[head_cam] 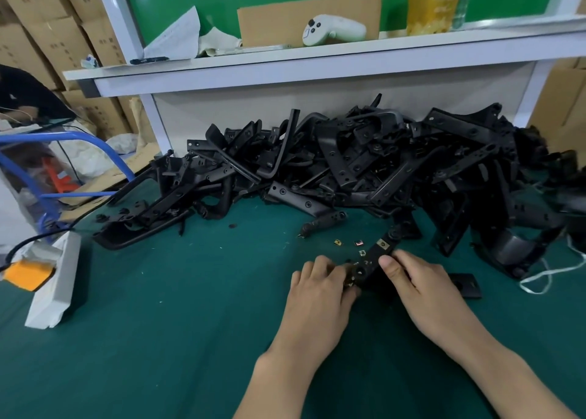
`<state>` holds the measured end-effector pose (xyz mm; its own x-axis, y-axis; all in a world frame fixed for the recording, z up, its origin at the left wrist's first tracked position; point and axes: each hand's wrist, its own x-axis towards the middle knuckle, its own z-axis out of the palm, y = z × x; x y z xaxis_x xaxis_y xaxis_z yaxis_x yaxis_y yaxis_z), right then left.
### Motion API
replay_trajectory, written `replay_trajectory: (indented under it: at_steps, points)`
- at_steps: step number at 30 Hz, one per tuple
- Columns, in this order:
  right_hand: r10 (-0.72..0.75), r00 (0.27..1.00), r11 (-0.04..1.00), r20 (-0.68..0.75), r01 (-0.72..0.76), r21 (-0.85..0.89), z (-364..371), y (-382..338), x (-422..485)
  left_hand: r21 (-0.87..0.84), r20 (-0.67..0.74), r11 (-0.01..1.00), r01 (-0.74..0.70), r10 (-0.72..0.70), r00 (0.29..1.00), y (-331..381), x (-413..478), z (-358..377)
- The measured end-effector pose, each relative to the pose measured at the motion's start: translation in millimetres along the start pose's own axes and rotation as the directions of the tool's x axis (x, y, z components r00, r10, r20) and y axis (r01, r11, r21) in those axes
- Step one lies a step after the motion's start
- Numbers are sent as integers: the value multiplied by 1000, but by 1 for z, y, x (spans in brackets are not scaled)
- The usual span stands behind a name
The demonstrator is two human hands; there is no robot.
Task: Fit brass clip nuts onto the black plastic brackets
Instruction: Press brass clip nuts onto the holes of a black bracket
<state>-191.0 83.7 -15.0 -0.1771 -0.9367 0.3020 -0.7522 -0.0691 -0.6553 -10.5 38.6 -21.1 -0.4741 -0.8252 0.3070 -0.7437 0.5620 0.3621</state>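
Observation:
A black plastic bracket [374,256] lies on the green mat between my hands, with a brass clip nut [383,243] seated on its far end. My left hand [320,287] curls its fingers at the bracket's near left edge, pinching a brass clip nut [350,280] against it. From the right side, my right hand [418,279] grips the bracket, thumb on its top. Loose brass clip nuts [338,242] [358,243] lie on the mat just beyond my hands. A large heap of black brackets [348,164] fills the back of the table.
A small flat black plate [464,284] lies right of my right hand. A white power strip with an orange plug [52,279] sits at the left edge. White cord [539,276] trails at the far right. A white shelf [317,60] overhangs the heap.

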Motion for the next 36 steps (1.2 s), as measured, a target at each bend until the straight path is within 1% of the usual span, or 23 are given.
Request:
replay_trajectory:
  at_steps: [8, 11, 16, 19, 25, 28, 29, 30, 32, 34, 36]
  points:
    - [10, 1000, 1000, -13, -10, 8, 0, -1, 0, 15, -17, 1000, 6, -6, 1000, 1, 0, 0]
    - [38, 999, 999, -27, -37, 25, -1, -2, -2, 20, -30, 1000, 6, -5, 1000, 1, 0, -1]
    - [65, 995, 997, -80, -62, 41, -2, -2, -1, -16, -46, 1000, 7, -8, 999, 2, 0, -2]
    - [69, 994, 997, -88, -65, 48, -3, -2, -2, -28, -60, 1000, 11, -12, 998, 3, 0, -3]
    - [71, 996, 996, -62, -67, 67, -1, -2, -2, -83, -169, 996, -21, 7, 986, 5, 0, -2]
    - [50, 997, 996, -56, -46, 72, 0, -1, -2, -144, -245, 989, -16, -20, 969, 6, 1, -3]
    - [44, 998, 997, -54, -40, 71, 0, -1, -2, -221, -247, 975, 5, -61, 967, 6, 2, -4]
    - [42, 998, 997, -54, -38, 73, 1, 0, -2, -344, -224, 938, 35, -118, 967, 8, 2, -6]
    - [30, 998, 996, -57, -25, 82, 1, 1, -2, -591, -129, 801, 101, -217, 968, 13, 4, -10]
    - [17, 998, 996, -64, -11, 87, 1, 2, -2, -711, -57, 688, 144, -260, 964, 17, 5, -15]
    - [8, 998, 996, -60, -3, 88, 0, 3, -2, -813, 20, 554, 180, -282, 959, 18, 6, -18]
